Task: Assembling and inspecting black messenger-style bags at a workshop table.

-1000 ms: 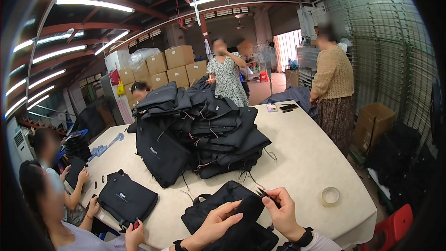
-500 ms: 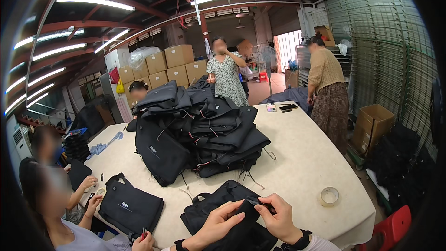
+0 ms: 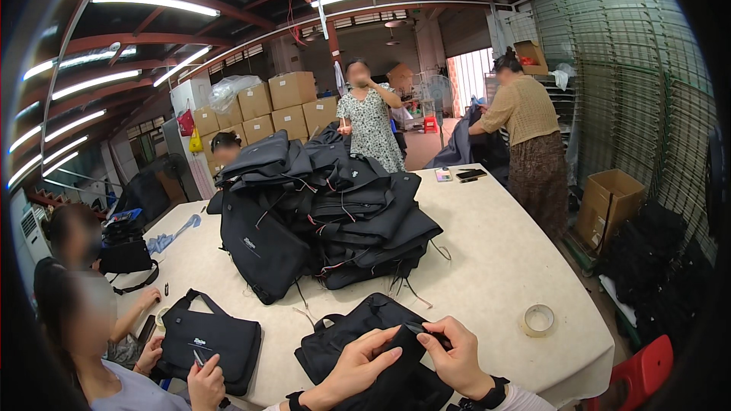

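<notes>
Black flap point(image 3: 410, 350) right between the two hands, at the very heart of the grip! Held from both sides: left hand point(image 3: 369, 359) narrow along the left edge, thumb and fingers nearly closed on the cloth; right hand point(image 3: 453, 354) pinching the top corner, fingertips almost together.

And there, a change: a second ago, small dark cutter showing plainly at those right fingertips, held apart from the cloth; now fingertips right up against the flap, cutter hard to make out. Cannot tell whether still tucked inside. Suggesting, by the look of it, close work at that one corner.

Pointing up and away from the body, tip toward the pile of black bags point(image 3: 343, 221); long axis running from the pinch back down toward the wearer. Just beneath and beyond the grip, black bag point(image 3: 373, 310) flat on the table point(image 3: 487, 274); cannot tell whether joined to the flap.

Right of the grip, well apart, roll of tape point(image 3: 525, 322). Left of the grip, another black bag point(image 3: 232, 342), now with a co-worker's hand point(image 3: 205, 384) and snips point(image 3: 199, 358) over it.
</notes>
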### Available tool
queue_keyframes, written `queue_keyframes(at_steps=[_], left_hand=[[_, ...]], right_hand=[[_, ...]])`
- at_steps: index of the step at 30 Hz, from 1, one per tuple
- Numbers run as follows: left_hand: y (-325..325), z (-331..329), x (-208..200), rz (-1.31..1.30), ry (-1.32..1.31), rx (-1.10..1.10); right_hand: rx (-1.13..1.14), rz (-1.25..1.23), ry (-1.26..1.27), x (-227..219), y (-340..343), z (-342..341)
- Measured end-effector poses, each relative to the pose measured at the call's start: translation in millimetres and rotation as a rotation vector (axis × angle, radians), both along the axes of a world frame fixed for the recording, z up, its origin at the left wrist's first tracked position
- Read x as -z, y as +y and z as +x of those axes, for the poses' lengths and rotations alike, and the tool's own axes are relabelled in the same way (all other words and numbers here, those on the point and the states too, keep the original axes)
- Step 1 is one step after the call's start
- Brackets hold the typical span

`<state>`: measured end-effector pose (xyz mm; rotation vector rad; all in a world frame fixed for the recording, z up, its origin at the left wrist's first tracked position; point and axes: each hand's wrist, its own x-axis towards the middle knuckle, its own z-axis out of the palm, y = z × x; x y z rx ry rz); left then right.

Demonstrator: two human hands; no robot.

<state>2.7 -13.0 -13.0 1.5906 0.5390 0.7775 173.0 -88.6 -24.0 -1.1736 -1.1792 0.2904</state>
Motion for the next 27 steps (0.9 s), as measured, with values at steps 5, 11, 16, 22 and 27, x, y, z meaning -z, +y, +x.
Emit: queue_keyframes(at_steps=[5, 11, 16, 22, 27], left_hand=[[6, 1, 8, 0.078, 0.023, 0.011], [6, 1, 3, 0.158, 0.036, 0.009], [4, -3, 7, 0.139, 0.003, 0.067], [6, 2, 7, 0.311, 0.106, 0.044], [-6, 6, -18, 0.399, 0.147, 0.030]], right_hand=[[0.048, 0.009, -0.086, -2, 1, 2], [-0.083, -0.015, 0.136, 8, 8, 29], [-0.065, 0.119, 0.174, -48, 7, 74], [0.036, 0.244, 0.079, -195, 47, 125], [-0.144, 0.074, -0.041, -221, 37, 117]])
